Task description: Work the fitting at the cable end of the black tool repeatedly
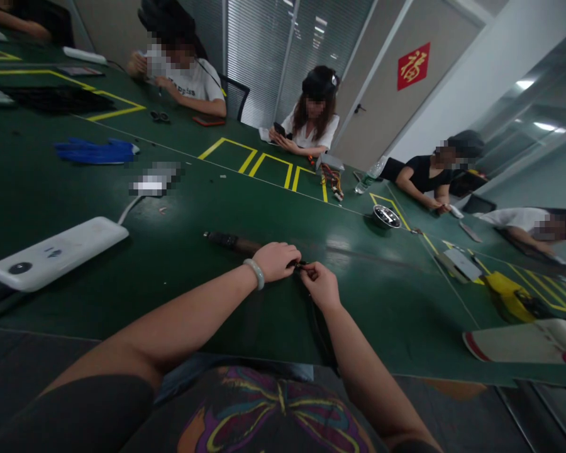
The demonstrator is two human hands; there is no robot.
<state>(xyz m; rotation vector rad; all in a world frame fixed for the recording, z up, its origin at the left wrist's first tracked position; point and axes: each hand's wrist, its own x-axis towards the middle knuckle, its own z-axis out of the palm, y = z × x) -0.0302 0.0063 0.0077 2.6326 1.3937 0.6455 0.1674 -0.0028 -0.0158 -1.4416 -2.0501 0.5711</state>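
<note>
Over the green table, my left hand point(276, 261) and my right hand point(321, 286) meet. The fingertips of both are closed around a small dark piece point(298, 265), too small to make out fully. From it a black cord point(318, 327) trails down past my right wrist to the table's front edge. Lying on the table, a dark rod-like thing point(231, 241) with a narrow metal tip reaches behind my left hand, which hides its other end. I cannot tell whether the rod joins the cord. My left wrist carries a pale bangle point(255, 274).
On the left lie a white power strip point(61, 251) and blue gloves point(94, 151). A shiny metal bowl point(387, 216), a plastic bottle point(370, 176), a yellow object point(512, 294) and a white tumbler point(514, 343) are to the right. Several people sit around the table.
</note>
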